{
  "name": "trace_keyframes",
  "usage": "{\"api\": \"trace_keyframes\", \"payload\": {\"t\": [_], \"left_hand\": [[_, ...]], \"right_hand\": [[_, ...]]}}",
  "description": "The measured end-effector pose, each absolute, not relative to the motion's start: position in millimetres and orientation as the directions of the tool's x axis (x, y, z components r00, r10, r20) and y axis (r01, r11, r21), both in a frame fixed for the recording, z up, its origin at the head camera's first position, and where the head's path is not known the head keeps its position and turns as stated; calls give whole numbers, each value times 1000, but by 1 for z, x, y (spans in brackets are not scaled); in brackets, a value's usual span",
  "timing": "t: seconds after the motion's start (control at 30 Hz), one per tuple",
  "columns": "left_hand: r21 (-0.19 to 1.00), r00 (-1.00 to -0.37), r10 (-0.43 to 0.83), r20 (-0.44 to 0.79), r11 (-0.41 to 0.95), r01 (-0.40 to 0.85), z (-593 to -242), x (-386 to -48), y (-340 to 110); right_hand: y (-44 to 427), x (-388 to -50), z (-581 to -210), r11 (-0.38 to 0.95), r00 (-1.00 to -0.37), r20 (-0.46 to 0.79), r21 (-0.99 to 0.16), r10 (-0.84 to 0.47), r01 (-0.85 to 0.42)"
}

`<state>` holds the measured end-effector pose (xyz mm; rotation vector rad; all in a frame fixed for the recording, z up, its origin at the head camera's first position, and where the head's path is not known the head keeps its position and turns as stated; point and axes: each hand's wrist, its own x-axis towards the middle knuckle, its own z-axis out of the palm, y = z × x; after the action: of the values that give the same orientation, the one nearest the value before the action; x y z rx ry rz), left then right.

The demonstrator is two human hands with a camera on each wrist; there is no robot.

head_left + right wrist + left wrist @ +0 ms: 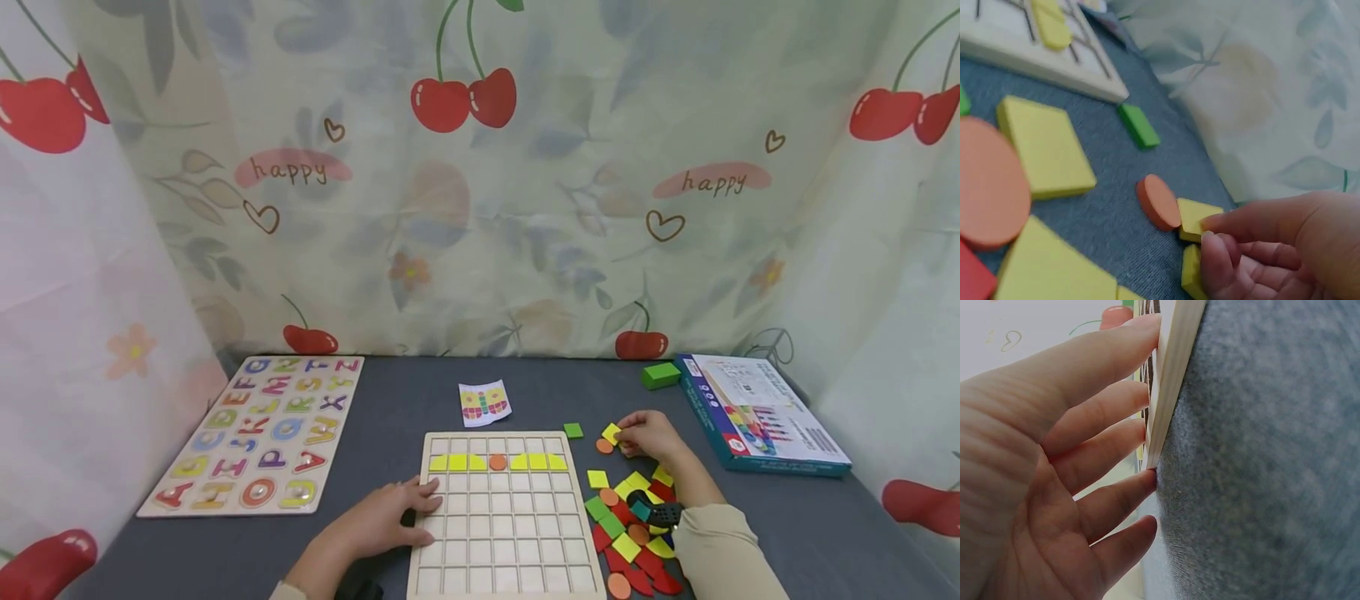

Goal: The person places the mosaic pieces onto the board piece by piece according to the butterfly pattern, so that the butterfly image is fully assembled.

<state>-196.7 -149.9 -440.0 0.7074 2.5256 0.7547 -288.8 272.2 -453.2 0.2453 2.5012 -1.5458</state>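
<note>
A wooden grid board (pixel 501 505) lies in front of me. Along its second row sit several yellow pieces (pixel 456 462) and an orange round piece (pixel 497 462) between them. My left hand (pixel 382 518) rests at the board's left edge; in the left wrist view its fingertips touch the wooden side (pixel 1175 375), fingers spread. To the right of the board, my right hand (pixel 651 437) pinches a yellow tile (pixel 1196 217) between thumb and index finger. An orange disc (pixel 1160 201) lies against that tile, and a second yellow piece (pixel 1191 272) is partly hidden by the thumb.
Loose red, yellow, green and orange pieces (pixel 626 547) are heaped right of the board. A green tile (pixel 573 431) lies by its corner, with a butterfly picture card (pixel 484 403) behind. An alphabet board (pixel 258 437) is at left; a flat box (pixel 761 412) and green block (pixel 661 376) at right.
</note>
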Motion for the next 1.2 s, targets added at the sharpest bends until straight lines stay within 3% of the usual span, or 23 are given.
{"api": "trace_keyframes", "payload": {"t": [0.17, 0.3, 0.7, 1.2], "left_hand": [[598, -786, 569, -240, 725, 342, -439, -197, -149], [601, -788, 566, -241, 725, 336, -438, -196, -150], [599, -793, 557, -247, 731, 327, -439, -196, -149], [603, -793, 554, -252, 731, 319, -438, -196, -148]], "right_hand": [[269, -282, -448, 381, -961, -274, -885, 42, 269], [255, -275, -442, 406, -966, -256, -880, 26, 244], [214, -248, -438, 473, -955, -204, -877, -215, 80], [203, -239, -448, 471, -940, -168, -882, -298, 9]]}}
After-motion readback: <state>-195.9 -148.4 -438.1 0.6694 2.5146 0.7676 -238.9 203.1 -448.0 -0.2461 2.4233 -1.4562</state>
